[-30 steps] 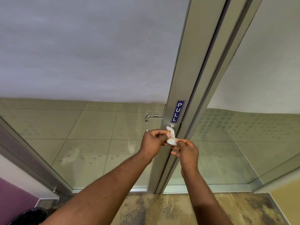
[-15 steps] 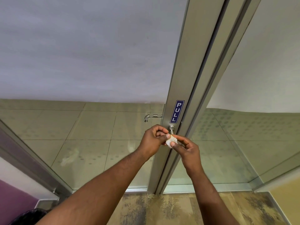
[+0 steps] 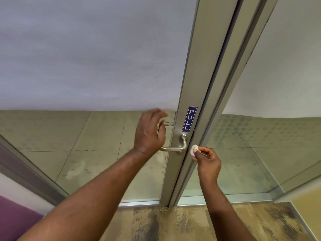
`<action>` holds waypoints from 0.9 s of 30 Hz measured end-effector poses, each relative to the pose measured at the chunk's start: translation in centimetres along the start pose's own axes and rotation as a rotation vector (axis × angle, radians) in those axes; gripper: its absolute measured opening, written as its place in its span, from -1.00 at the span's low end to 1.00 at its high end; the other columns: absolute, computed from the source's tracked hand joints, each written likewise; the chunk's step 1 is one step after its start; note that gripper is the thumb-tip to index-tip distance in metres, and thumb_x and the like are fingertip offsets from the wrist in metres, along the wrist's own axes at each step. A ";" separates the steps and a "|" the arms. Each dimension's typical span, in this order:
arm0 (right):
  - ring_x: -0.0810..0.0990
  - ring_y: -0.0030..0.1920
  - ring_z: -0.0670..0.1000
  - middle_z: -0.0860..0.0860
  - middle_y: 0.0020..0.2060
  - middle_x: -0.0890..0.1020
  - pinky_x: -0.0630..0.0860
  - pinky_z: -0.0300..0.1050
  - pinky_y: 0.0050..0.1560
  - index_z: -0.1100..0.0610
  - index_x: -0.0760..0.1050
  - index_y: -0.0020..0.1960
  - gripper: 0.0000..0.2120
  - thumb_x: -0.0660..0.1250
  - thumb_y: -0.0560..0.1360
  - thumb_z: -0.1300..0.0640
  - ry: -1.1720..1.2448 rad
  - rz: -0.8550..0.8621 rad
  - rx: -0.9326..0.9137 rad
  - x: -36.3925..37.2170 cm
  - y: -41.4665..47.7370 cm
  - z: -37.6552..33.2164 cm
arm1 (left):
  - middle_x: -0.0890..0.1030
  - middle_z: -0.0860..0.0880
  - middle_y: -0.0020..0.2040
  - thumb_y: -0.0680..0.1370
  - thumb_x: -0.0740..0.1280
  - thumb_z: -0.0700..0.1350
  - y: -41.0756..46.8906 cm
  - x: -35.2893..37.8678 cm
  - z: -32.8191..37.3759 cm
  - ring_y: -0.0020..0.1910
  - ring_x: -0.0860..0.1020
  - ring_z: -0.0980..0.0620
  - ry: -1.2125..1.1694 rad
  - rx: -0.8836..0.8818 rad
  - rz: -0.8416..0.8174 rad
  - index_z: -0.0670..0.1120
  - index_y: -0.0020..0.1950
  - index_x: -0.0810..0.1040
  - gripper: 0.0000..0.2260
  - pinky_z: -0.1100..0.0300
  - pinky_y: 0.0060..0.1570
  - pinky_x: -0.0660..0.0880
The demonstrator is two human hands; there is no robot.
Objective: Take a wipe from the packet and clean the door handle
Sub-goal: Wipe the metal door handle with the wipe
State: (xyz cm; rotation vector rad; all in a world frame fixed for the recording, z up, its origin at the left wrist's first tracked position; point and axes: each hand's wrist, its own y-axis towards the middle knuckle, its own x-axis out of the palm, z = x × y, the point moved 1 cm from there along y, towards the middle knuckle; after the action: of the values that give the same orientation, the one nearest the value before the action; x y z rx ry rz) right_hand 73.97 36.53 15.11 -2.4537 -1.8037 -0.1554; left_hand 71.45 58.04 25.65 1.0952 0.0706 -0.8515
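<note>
A silver lever door handle (image 3: 178, 146) sticks out of the aluminium door frame (image 3: 194, 84), just under a blue PULL sign (image 3: 189, 119). My left hand (image 3: 150, 132) hovers in front of the handle's left end, fingers spread and curved, holding nothing. My right hand (image 3: 207, 162) sits just right of the handle and pinches a small folded white wipe (image 3: 194, 150) between thumb and fingers. The wipe is near the frame's edge and clear of the handle. No packet is in view.
The door is glass with a frosted upper half (image 3: 95, 54); a second handle (image 3: 169, 123) shows through it on the far side. A fixed glass panel (image 3: 260, 145) stands to the right. The worn floor (image 3: 182, 223) lies below, and a purple wall (image 3: 13, 218) is at the lower left.
Both hands held the wipe together in front of the handle before. My left hand has let go and moved up and left, uncovering the handle; my right hand keeps the wipe.
</note>
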 end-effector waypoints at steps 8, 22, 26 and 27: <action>0.67 0.02 -0.06 0.03 0.03 0.68 0.46 -0.52 0.00 0.11 0.70 0.12 -0.84 0.44 0.56 0.18 -0.389 -0.068 -0.320 2.7 1.5 0.0 | 0.01 -0.36 0.64 0.63 0.28 -0.08 6.1 -2.5 -4.1 0.66 -0.13 -0.22 0.366 0.147 0.065 -0.16 0.67 0.10 -0.35 -0.16 0.61 -0.19; 0.71 -0.13 -0.16 -0.11 -0.21 0.76 0.60 -0.25 -0.15 0.03 0.72 0.04 -0.81 0.36 0.56 0.23 -0.065 0.122 0.120 5.0 2.6 2.2 | -0.01 -0.28 0.60 0.69 0.09 0.08 8.6 -0.5 -7.8 0.61 -0.39 -0.01 0.623 0.232 0.149 -0.14 0.65 0.05 -0.42 -0.04 0.57 -0.38; 0.76 -0.18 0.03 0.03 -0.25 0.77 0.64 -0.16 -0.21 0.23 0.65 -0.07 -0.90 0.35 0.55 0.33 0.381 0.161 0.405 5.4 3.0 2.0 | 0.02 -0.28 0.59 0.69 0.08 0.08 8.7 -0.2 -7.8 0.62 -0.38 -0.02 0.637 0.242 0.183 -0.15 0.66 0.00 -0.39 -0.05 0.57 -0.37; 0.76 -0.18 0.04 0.09 -0.21 0.76 0.64 -0.13 -0.19 0.26 0.62 -0.07 -0.90 0.34 0.56 0.34 0.444 0.155 0.452 5.5 3.0 2.0 | 0.02 -0.28 0.59 0.69 0.08 0.08 8.7 -0.2 -7.8 0.62 -0.38 -0.03 0.637 0.247 0.187 -0.15 0.66 -0.03 -0.38 -0.05 0.57 -0.37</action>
State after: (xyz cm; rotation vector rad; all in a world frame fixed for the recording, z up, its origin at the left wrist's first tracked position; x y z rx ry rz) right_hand 78.47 41.12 13.81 -2.0284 -1.2912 -0.2295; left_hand 79.52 65.99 28.48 1.5493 0.3957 -0.3228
